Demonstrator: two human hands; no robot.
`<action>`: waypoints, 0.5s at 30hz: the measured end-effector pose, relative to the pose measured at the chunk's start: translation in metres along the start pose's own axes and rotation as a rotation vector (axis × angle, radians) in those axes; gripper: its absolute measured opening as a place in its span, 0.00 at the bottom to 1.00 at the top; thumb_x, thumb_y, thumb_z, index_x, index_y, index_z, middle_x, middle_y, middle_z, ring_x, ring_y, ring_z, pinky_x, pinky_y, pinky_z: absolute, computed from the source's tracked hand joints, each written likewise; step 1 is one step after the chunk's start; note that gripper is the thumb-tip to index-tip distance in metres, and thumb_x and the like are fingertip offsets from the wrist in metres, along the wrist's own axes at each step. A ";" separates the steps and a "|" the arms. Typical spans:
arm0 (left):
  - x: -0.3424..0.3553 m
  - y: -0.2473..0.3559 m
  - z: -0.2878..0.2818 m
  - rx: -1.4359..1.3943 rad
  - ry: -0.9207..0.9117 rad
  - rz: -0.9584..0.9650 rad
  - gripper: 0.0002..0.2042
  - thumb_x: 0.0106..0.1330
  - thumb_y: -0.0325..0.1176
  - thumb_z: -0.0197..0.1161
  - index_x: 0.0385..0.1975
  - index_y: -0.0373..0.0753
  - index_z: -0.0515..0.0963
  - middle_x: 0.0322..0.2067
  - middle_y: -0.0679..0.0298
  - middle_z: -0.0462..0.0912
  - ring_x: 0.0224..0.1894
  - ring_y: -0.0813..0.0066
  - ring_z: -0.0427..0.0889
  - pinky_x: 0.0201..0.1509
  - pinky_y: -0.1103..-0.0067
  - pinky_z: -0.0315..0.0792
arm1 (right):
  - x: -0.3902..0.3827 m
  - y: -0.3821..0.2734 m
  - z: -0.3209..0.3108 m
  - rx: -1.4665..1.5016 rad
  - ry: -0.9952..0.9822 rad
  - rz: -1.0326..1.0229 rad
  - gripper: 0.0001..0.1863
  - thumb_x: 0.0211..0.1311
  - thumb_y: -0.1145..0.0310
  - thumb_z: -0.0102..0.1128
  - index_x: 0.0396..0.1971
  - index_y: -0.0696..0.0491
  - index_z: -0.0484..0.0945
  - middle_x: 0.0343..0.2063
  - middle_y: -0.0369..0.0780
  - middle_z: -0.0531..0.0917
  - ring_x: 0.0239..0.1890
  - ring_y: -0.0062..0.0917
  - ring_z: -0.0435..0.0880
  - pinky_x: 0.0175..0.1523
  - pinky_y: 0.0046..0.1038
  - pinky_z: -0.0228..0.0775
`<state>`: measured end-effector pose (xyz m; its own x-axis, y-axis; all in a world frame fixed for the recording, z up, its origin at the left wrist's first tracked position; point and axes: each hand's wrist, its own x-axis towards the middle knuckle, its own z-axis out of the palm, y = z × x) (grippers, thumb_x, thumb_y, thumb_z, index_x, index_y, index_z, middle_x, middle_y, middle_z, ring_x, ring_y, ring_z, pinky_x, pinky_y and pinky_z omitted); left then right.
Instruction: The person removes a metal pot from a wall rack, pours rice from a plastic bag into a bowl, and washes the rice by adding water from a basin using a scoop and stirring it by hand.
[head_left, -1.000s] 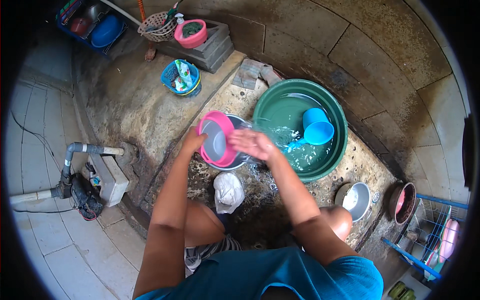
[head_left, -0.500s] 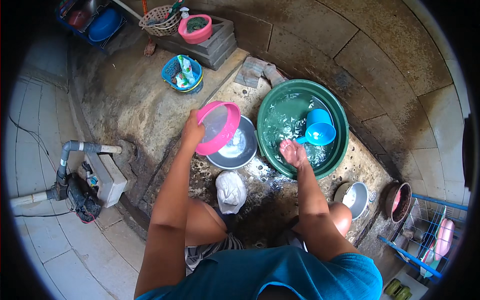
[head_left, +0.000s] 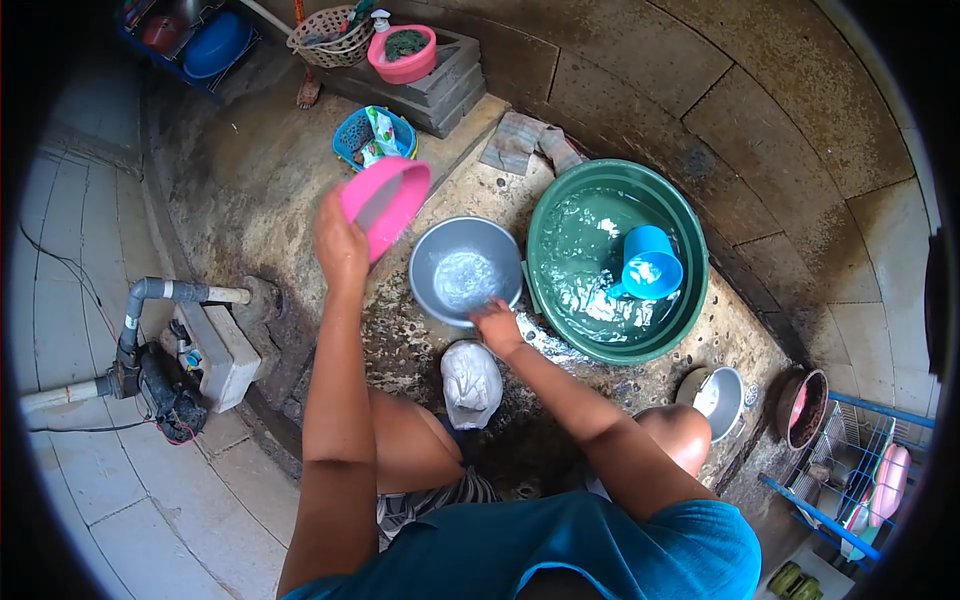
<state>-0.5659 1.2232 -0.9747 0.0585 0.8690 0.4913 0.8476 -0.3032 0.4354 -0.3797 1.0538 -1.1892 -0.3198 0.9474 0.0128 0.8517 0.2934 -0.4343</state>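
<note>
My left hand (head_left: pixel 340 235) grips a pink mesh-bottomed sieve (head_left: pixel 393 215) by its side, raised and tilted left of the grey basin (head_left: pixel 468 245), which holds a little water. My right hand (head_left: pixel 492 320) is at that basin's near right rim, fingers curled on it. To its right stands a large green tub (head_left: pixel 570 310) of water with a blue dipper (head_left: pixel 655 270) inside. A white plastic bag (head_left: pixel 470 385) sits between my knees.
Blue basket (head_left: pixel 352 138), pink bowl (head_left: pixel 405 65) and woven basket (head_left: pixel 325 50) are at the back. Pipes and a pump (head_left: pixel 170 400) stand left. A metal pot (head_left: pixel 728 400), brown bowl (head_left: pixel 805 410) and wire rack (head_left: pixel 850 470) are lower right; a stone wall (head_left: pixel 750 120) curves behind.
My left hand has lifted the pink sieve leftward, away from over the grey basin. My right hand has moved from the green tub to the grey basin's rim.
</note>
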 end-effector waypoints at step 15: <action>0.012 -0.013 -0.026 0.023 0.426 0.115 0.26 0.46 0.17 0.44 0.50 0.28 0.65 0.49 0.47 0.69 0.52 0.46 0.67 0.57 0.62 0.59 | 0.045 -0.032 -0.077 0.903 0.534 0.282 0.13 0.52 0.64 0.55 0.34 0.56 0.75 0.24 0.39 0.79 0.27 0.29 0.78 0.37 0.29 0.72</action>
<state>-0.5899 1.2270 -0.9546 -0.0651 0.5901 0.8047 0.8602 -0.3756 0.3450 -0.3894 1.0974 -1.1054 0.2474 0.9632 0.1048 0.1768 0.0614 -0.9823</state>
